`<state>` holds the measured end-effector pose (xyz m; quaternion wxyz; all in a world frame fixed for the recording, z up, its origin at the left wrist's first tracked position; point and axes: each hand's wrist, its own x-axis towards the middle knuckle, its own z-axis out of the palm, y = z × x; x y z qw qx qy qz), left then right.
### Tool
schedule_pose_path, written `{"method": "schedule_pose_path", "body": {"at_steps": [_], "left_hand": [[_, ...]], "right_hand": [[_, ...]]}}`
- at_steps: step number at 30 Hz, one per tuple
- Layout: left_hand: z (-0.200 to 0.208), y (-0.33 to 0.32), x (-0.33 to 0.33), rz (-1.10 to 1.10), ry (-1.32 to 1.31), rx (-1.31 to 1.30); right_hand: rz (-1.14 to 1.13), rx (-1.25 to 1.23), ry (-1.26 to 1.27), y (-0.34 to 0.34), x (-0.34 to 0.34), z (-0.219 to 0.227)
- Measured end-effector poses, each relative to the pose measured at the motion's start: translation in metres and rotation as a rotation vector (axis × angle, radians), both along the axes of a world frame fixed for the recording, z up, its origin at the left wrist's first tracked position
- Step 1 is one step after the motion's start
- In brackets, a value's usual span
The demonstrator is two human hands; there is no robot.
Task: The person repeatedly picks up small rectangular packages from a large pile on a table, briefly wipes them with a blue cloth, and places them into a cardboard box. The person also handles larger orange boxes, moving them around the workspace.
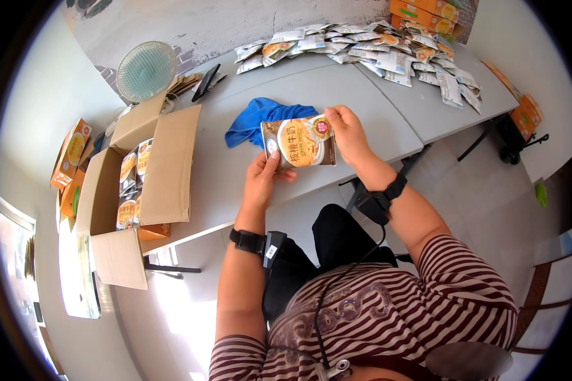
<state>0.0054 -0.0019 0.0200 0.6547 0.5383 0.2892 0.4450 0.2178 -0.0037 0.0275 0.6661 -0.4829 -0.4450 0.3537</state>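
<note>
A brown and yellow milk pouch [292, 143] is held up between my two hands, above the front edge of the table. My left hand [262, 178] grips its lower left side, the thumb lying on the printed face. At its upper right corner, my right hand [349, 135] pinches the pouch between thumb and fingers. Just behind the pouch lies a crumpled blue cloth [254, 119], partly covered by it. To the left stands an open cardboard box [170, 174], its flaps spread, with several similar pouches [128, 206] inside.
A long heap of pouches [388, 54] covers the back of the grey table [337, 86]. Orange cartons [426, 16] are stacked at the far right corner, and more cartons [72, 155] are at the left. A round fan [147, 71] and a dark tablet-like device [206, 82] stand behind the box.
</note>
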Motion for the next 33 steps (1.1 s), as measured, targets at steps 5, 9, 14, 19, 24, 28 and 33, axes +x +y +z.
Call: {"method": "schedule_pose_path", "body": {"at_steps": [5,9,14,19,24,28,33], "left_hand": [[-0.008,0.009,-0.004,0.165,-0.113,-0.015],[-0.016,0.017,-0.008,0.274,-0.319,-0.096],[-0.016,0.019,-0.008,0.294,-0.379,-0.144],[-0.02,0.02,-0.007,0.271,-0.342,-0.1],[-0.015,0.017,-0.009,0.259,-0.42,-0.149],[-0.015,0.017,-0.007,0.21,-0.318,-0.028],[-0.004,0.006,-0.009,-0.063,-0.409,-0.284]], "right_hand": [[0.122,-0.029,0.137,-0.012,-0.011,0.006],[0.257,-0.032,0.18,-0.023,-0.018,0.008],[0.436,-0.126,0.018,-0.032,-0.025,0.008],[0.575,-0.194,-0.197,-0.032,-0.031,-0.007],[0.546,-0.081,-0.156,-0.034,-0.039,-0.014],[0.467,-0.046,-0.082,-0.03,-0.044,-0.015],[0.506,-0.037,-0.04,-0.01,-0.057,-0.003]]}}
